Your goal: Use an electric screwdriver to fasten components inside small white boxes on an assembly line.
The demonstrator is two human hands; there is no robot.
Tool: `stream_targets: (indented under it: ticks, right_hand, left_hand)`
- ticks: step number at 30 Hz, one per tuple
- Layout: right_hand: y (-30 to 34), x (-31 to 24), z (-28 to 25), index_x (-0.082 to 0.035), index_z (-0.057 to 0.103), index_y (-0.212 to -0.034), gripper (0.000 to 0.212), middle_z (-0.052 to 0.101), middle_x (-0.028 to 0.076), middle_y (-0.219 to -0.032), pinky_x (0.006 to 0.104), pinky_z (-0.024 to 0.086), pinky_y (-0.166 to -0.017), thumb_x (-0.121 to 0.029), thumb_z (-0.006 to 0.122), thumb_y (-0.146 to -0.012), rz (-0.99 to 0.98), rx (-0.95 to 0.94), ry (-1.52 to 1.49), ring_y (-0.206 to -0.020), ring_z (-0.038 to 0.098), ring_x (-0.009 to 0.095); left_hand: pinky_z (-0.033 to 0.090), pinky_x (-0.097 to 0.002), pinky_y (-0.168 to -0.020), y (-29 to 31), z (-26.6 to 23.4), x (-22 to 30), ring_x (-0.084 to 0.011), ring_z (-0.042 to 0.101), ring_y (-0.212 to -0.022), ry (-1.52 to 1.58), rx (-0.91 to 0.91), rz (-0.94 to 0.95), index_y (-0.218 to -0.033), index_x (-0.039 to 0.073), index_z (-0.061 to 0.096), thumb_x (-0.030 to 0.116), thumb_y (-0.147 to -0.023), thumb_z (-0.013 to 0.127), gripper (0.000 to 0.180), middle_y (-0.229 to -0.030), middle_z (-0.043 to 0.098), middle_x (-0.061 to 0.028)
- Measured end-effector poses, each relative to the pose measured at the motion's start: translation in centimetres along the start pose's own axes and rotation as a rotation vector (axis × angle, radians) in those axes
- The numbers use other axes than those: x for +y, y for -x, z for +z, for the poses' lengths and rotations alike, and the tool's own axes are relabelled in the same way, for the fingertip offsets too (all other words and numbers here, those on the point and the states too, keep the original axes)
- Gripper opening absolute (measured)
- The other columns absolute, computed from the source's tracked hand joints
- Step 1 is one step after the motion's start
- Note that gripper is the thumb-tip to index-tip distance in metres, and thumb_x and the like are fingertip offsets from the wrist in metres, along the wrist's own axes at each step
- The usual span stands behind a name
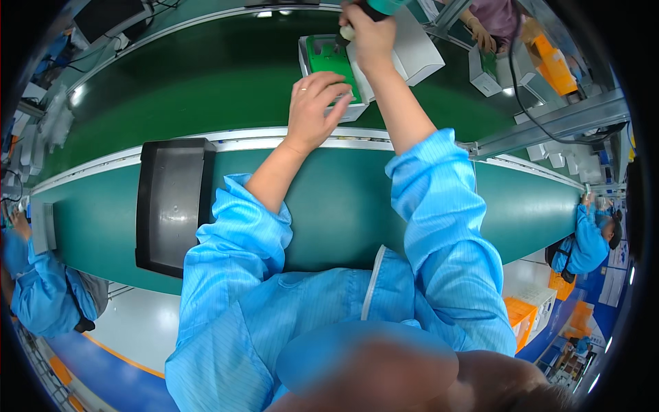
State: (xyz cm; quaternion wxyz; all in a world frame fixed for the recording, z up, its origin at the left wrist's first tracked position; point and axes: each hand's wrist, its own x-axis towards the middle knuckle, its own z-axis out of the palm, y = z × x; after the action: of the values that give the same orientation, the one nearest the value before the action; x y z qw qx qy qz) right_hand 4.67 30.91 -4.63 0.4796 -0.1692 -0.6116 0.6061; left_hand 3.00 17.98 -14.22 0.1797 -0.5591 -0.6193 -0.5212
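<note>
Driver (386, 6) wrapped in your right hand (374, 40) just past twelve o'clock, nose angled at the green panel (328, 58) in the white box (353, 114) at twelve! Your left hand (314, 110), fingers slightly spread, is at its near end, pressure unclear; too light, the box could skid, the driver slip and scratch.

Factory assembly floor. Evidence: long green work surface (185, 96) with a teal bench (343, 199) alongside; metal framing (556, 125); co-workers in blue smocks, one at left (48, 292), another at right (589, 239); orange crate (520, 318); orange floor line (127, 358).
</note>
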Motion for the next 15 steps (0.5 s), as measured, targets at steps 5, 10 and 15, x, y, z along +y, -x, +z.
stream_targets:
  ticks: [5,10,15]
  right_hand:
    - [3.7,-3.2,-2.1,-0.004,0.049,-0.085,0.013,0.051,0.004,-0.068,0.0286,0.042,-0.060,0.002,0.059,-0.079,-0.179,-0.145,-0.373,-0.063,0.052,0.015]
    - [8.4,-3.3,-4.0,-0.005,0.051,-0.086,0.013,0.052,0.005,-0.068,0.0283,0.043,-0.059,0.004,0.058,-0.079,-0.143,-0.036,-0.544,-0.059,0.050,0.014]
    - [11.2,-1.8,-6.3,-0.007,0.047,-0.085,0.007,0.044,0.002,-0.071,0.0343,0.041,-0.079,-0.003,0.053,-0.084,0.019,-0.021,-0.567,-0.069,0.043,0.013]
  left_hand:
    - [0.035,-0.0370,-0.087,1.1,-1.9,0.5,-0.0266,0.049,-0.097,-0.144,0.225,-0.100,-0.103,0.008,0.059,0.016,-0.073,0.070,0.033,-0.102,0.056,-0.0081]
    - [0.033,-0.0385,-0.086,2.0,-2.8,2.3,-0.0262,0.050,-0.098,-0.242,0.182,-0.038,-0.107,0.010,0.059,0.022,-0.069,0.074,0.042,-0.101,0.056,-0.0075]
    - [0.035,-0.0366,-0.078,3.0,-3.8,3.4,-0.0211,0.053,-0.087,-0.249,0.130,0.065,-0.086,0.015,0.065,0.024,-0.066,0.073,0.024,-0.086,0.060,0.0007]
